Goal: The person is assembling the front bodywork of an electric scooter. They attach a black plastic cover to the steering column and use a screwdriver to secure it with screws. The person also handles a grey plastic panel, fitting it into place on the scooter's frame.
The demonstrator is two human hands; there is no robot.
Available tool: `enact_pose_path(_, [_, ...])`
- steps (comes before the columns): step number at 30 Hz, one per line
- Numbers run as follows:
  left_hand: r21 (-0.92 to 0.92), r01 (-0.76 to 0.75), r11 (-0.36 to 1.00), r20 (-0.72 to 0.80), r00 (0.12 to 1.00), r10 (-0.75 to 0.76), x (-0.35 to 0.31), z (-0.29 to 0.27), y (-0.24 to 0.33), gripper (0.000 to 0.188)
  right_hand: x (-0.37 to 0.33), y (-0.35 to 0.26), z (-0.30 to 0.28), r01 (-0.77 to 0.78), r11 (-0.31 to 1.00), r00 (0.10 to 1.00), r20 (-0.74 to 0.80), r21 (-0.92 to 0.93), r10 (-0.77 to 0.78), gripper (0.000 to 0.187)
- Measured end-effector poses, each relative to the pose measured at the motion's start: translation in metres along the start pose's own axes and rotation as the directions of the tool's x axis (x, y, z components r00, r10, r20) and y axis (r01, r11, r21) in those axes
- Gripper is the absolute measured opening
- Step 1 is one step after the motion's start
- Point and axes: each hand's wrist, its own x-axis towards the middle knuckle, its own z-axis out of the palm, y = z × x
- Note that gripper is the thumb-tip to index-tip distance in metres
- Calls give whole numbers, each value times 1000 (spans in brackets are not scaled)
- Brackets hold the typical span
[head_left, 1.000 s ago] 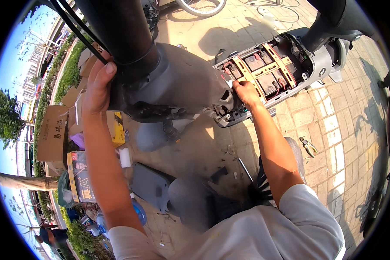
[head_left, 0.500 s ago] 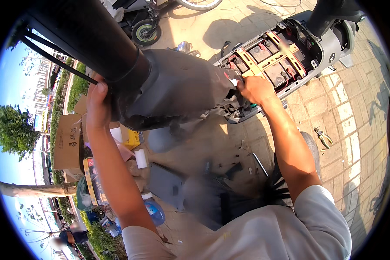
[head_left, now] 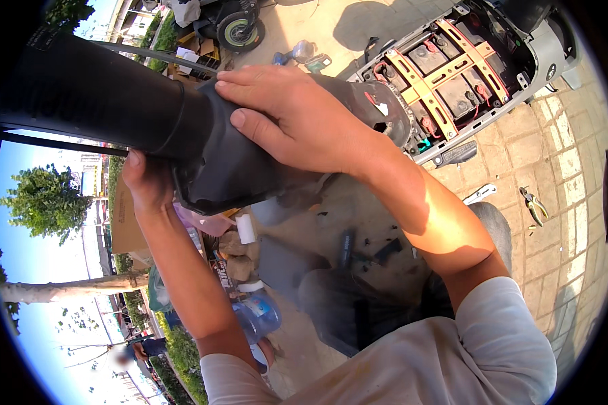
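Observation:
A black plastic cover (head_left: 250,158) surrounds the foot of a thick black column (head_left: 94,94), which slants in from the upper left. My right hand (head_left: 287,118) lies over the cover's top, fingers stretched and thumb apart. At the cover's left edge, my left hand (head_left: 148,182) is closed round it with the thumb up beside a black cable (head_left: 67,142); its other fingers are mostly hidden. Beyond the cover, the scooter's open deck (head_left: 446,145) shows several batteries (head_left: 456,94) under an orange metal bracket (head_left: 422,88).
Pliers (head_left: 534,206) and a white-handled cutter (head_left: 479,194) lie on the paving at right. Small dark parts (head_left: 385,250) are scattered below the cover. A blue-tinted bottle (head_left: 258,316), a white roll (head_left: 246,229) and a cardboard box (head_left: 125,219) stand at left. A small wheel (head_left: 242,32) is behind.
My right hand has left the cover's deck end and come left onto its top near the column. My left hand stays at the left edge. The view has shifted, and the batteries show more fully.

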Motion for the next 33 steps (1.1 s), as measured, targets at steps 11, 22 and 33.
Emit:
enact_pose_path(11, [83,-6,997,-29,1000,9,0,11,-1,103,-10,24,-30,-60,988,979,202,144,30,99])
enact_pose_path(22, [78,-70,995,36,997,68,0,4,-4,101,-36,55,-26,-210,978,967,145,-11,210,101])
enact_pose_path(33, [176,53,983,115,991,-74,-3,26,7,122,-17,53,-21,-212,967,972,132,139,194,61])
